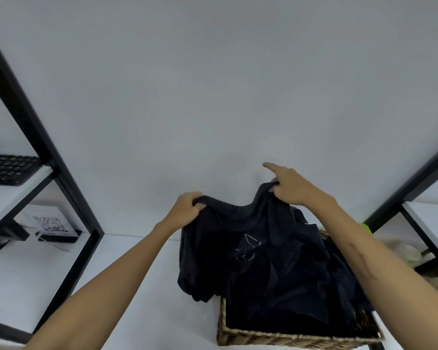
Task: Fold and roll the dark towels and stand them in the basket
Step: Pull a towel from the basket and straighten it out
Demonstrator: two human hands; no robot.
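Observation:
A dark navy towel (240, 238) with a thin white line drawing hangs spread above a woven wicker basket (283, 337) at the lower right. My left hand (185, 210) grips its upper left edge. My right hand (292, 185) pinches the upper right edge, index finger pointing out straight. The towel's lower part drapes over the basket's left rim onto the white table (48, 269). More dark cloth (301, 306) fills the basket; how it lies there I cannot make out.
A black metal shelf frame (48, 152) stands at the left, with a keyboard (9, 168) on its shelf and a QR-code card (48, 223) below. Another black frame (415, 178) rises at the right, with pale objects (410, 251) beyond the basket. A white wall is behind.

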